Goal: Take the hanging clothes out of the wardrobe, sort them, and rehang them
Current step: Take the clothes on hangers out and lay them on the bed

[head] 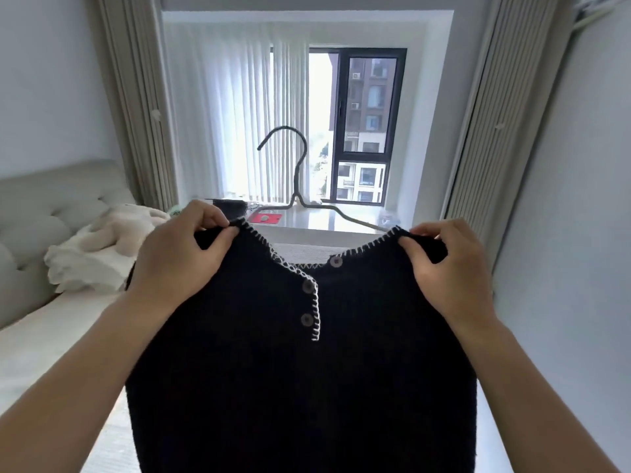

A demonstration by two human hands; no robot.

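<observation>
A dark navy knit top (pixel 300 387) with white stitched trim and three brown buttons hangs in front of me on a grey wire hanger (pixel 297 172). The hanger's hook points up, and its arms run into the neckline. My left hand (pixel 177 257) pinches the top's left shoulder between thumb and fingers. My right hand (pixel 447 264) pinches the right shoulder the same way. The hanger's ends are hidden inside the fabric.
A pale grey tufted sofa (pixel 44 206) stands at the left with a cream garment (pixel 102 247) heaped on it. Behind the top is a white window ledge (pixel 327 220) with a red item on it. Beige curtains (pixel 136 97) flank the window. A wall is close on the right.
</observation>
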